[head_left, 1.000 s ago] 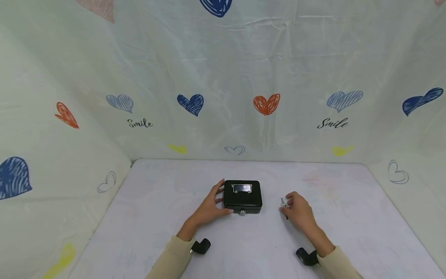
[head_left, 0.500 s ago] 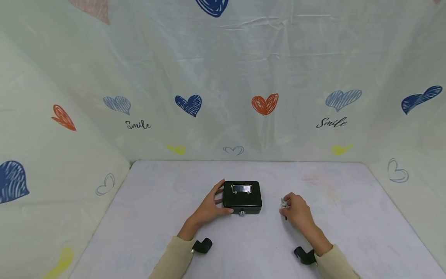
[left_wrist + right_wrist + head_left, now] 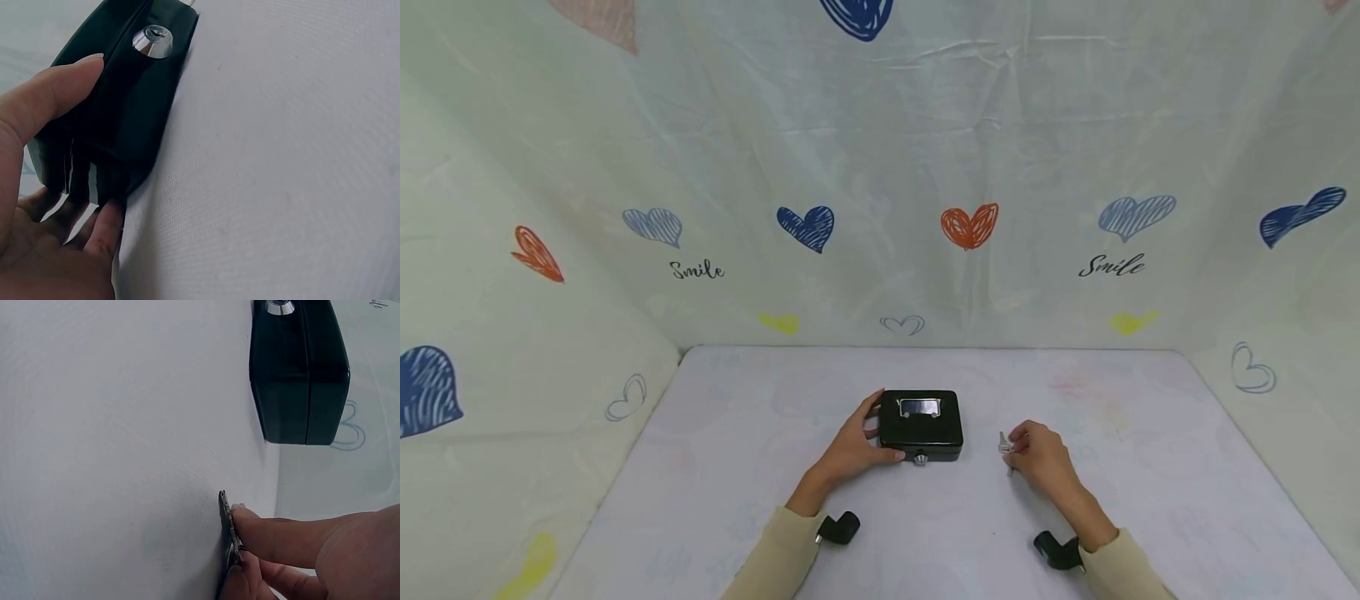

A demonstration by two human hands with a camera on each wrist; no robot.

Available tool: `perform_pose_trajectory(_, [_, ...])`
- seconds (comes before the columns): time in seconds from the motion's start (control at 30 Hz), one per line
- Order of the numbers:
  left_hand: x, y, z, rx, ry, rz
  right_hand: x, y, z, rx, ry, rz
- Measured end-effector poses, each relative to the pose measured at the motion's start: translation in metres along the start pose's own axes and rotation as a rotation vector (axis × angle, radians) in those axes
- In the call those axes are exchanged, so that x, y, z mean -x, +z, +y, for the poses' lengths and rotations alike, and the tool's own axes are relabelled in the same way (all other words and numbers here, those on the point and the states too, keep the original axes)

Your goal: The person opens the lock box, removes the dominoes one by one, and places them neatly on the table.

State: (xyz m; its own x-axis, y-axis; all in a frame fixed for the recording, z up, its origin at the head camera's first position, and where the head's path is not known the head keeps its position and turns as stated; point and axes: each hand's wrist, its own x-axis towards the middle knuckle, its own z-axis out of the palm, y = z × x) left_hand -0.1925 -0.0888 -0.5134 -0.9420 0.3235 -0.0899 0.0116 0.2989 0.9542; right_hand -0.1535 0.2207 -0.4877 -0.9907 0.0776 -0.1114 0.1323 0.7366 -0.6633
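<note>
A black cash box (image 3: 920, 431) with a silver lid handle (image 3: 920, 407) stands closed on the table. Its round key lock (image 3: 153, 41) sticks out of the front, with no key in it. My left hand (image 3: 847, 450) holds the box at its left side, thumb on the front face left of the lock and fingers along the side. To the right of the box, my right hand (image 3: 1043, 457) pinches small metal keys (image 3: 1004, 445) between thumb and fingers, low over the table. In the right wrist view a thin key (image 3: 227, 515) shows edge-on, its lower part hidden by the fingers.
The white table (image 3: 760, 392) reaches back to a pale curtain (image 3: 880, 167) printed with hearts and "Smile". The same curtain hangs at both sides. Black wrist cameras (image 3: 839, 528) sit at both beige sleeves.
The keys in my right hand have tilted a little, their upper tip moving slightly left. My left hand stays on the cash box, which has not visibly moved on the table.
</note>
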Motion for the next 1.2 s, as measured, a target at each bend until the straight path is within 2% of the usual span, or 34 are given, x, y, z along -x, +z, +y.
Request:
perform_pose_trajectory(0.87, [-0.0016,0.0012,-0.0005,0.000,-0.013,0.048,0.0033,0.0062,0.0014,0.008,0.016,0.013])
perform_pose_trajectory(1.2, [-0.0065,0.0011,-0.0014,0.081,0.021,0.040,0.0031,0.0064,0.0024,-0.036,0.000,0.035])
